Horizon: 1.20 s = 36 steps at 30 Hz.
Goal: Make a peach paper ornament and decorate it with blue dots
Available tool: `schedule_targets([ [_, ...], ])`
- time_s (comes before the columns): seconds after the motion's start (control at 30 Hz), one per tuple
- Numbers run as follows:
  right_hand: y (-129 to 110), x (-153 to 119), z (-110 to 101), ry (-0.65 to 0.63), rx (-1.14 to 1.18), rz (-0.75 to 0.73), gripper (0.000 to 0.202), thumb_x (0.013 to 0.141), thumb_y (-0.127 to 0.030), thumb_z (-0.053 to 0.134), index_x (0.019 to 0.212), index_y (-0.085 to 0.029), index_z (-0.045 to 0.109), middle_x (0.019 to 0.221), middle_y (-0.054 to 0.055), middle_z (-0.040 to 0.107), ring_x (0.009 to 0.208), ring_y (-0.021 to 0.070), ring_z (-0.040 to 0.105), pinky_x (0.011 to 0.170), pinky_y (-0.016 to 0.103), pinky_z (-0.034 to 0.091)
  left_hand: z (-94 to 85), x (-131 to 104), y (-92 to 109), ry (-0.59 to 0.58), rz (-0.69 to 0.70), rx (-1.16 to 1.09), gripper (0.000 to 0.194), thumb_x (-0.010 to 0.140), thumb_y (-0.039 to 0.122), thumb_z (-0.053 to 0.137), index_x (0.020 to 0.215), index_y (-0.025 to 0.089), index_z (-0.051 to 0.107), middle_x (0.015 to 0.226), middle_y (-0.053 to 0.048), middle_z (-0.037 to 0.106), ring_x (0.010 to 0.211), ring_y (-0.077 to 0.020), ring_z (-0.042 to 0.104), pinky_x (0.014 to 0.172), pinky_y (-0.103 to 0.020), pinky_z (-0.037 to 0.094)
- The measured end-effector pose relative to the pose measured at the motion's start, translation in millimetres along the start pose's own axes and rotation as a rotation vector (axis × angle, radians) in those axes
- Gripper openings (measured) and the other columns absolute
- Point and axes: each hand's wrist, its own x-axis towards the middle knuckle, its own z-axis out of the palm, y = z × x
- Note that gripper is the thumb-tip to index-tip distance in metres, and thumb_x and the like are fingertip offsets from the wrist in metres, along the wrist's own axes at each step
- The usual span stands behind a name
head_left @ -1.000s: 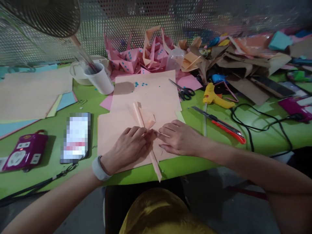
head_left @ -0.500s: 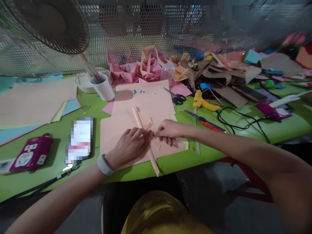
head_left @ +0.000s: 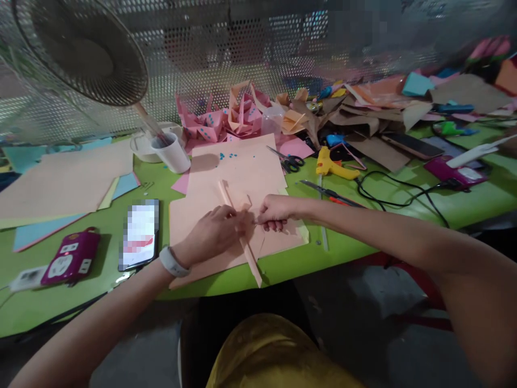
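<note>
A long, narrow folded strip of peach paper (head_left: 251, 261) lies slantwise over the peach paper sheets (head_left: 238, 175), its near end reaching past the table edge. My left hand (head_left: 212, 229), with a pale band at the wrist, is closed over the middle of this strip, fingers curled on it. Just right of it, my right hand (head_left: 278, 213) is closed in a pinch against the left fingertips. What the pinch holds is too small to make out. A small folded peach flap (head_left: 244, 200) stands up beside the strip, above the fingers.
Scissors (head_left: 294, 163), a yellow glue gun (head_left: 335, 166) and a utility knife (head_left: 329, 193) lie to the right. At left are a phone (head_left: 141, 234), a purple power box (head_left: 72, 257) and a white cup (head_left: 172, 153). Pink folded paper bags (head_left: 205, 126) stand behind.
The view has shifted slightly. My hands stay together at the strip, and the left fingers have altered their hold a little.
</note>
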Motion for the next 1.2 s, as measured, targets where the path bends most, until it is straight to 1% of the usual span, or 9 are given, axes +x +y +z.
schedule_targets([
  [0.07,-2,-1,0,-0.004,-0.012,0.003,0.037,0.087,-0.026,0.063,0.053,-0.012,0.059,0.038,-0.003,0.051,0.036,0.0054,0.048,0.040,0.018,0.032,-11.3,10,-4,0.068,-0.130,-0.139,0.030,0.091,0.037,0.053,0.112,0.018,0.062,0.098,-0.009,0.063,0.084,-0.0183,0.061,0.073,-0.031,0.049],
  [0.1,-3,-2,0,-0.005,-0.017,0.005,0.037,0.087,-0.027,0.064,0.053,-0.012,0.058,0.038,-0.003,0.052,0.036,0.0052,0.047,0.040,0.018,0.032,-16.4,16,-5,0.076,-0.230,-0.160,0.027,0.089,0.039,0.055,0.100,0.016,0.065,0.090,-0.008,0.064,0.076,-0.0171,0.060,0.068,-0.029,0.048],
  [0.13,-4,-3,0,-0.001,-0.020,0.004,0.037,0.086,-0.027,0.065,0.053,-0.012,0.058,0.039,-0.003,0.052,0.036,0.0050,0.047,0.040,0.018,0.031,-20.7,23,-6,0.001,-0.332,-0.183,0.028,0.087,0.043,0.057,0.089,0.016,0.065,0.079,-0.006,0.065,0.067,-0.0160,0.059,0.062,-0.028,0.046],
  [0.2,-5,-5,0,0.008,-0.026,-0.003,0.035,0.084,-0.027,0.066,0.053,-0.012,0.057,0.041,-0.003,0.053,0.036,0.0047,0.047,0.040,0.018,0.031,-25.7,37,-6,-0.267,-0.479,-0.301,0.034,0.084,0.048,0.059,0.073,0.016,0.064,0.060,-0.003,0.062,0.052,-0.0139,0.056,0.053,-0.026,0.041],
  [0.27,-4,-6,1,0.020,-0.036,-0.014,0.032,0.083,-0.024,0.066,0.054,-0.012,0.057,0.042,-0.003,0.053,0.037,0.0048,0.047,0.040,0.018,0.031,-26.0,49,-8,-0.446,-0.544,-0.384,0.039,0.080,0.050,0.063,0.061,0.016,0.062,0.049,-0.002,0.059,0.046,-0.0127,0.054,0.050,-0.024,0.040],
  [0.4,-2,-6,1,0.023,-0.042,-0.027,0.029,0.080,-0.022,0.066,0.053,-0.012,0.057,0.042,-0.002,0.054,0.038,0.0057,0.048,0.040,0.018,0.033,-21.7,63,-14,-0.515,-0.560,-0.393,0.042,0.075,0.047,0.068,0.047,0.016,0.061,0.040,-0.002,0.056,0.040,-0.0115,0.050,0.049,-0.024,0.038],
  [0.57,1,-5,0,0.007,-0.026,-0.055,0.028,0.080,-0.022,0.066,0.054,-0.012,0.058,0.042,-0.002,0.054,0.037,0.0057,0.048,0.039,0.017,0.035,-22.5,68,-16,-0.561,-0.580,-0.428,0.039,0.072,0.047,0.070,0.048,0.017,0.063,0.041,-0.002,0.056,0.038,-0.0103,0.046,0.048,-0.024,0.036],
  [0.9,4,-1,1,0.002,-0.002,-0.075,0.035,0.085,-0.028,0.065,0.055,-0.012,0.058,0.041,0.000,0.055,0.035,0.0056,0.047,0.037,0.017,0.028,-30.5,75,-24,-0.668,-0.576,-0.321,0.036,0.070,0.047,0.070,0.050,0.018,0.065,0.041,-0.001,0.054,0.041,-0.0107,0.045,0.051,-0.026,0.037],
  [1.2,2,-6,3,0.018,0.002,-0.079,0.034,0.085,-0.024,0.065,0.054,-0.012,0.058,0.039,-0.001,0.053,0.035,0.0058,0.047,0.038,0.017,0.031,-41.5,85,-12,-0.722,-0.546,-0.208,0.029,0.069,0.035,0.068,0.046,0.018,0.064,0.039,0.000,0.055,0.043,-0.0109,0.051,0.052,-0.023,0.039],
])
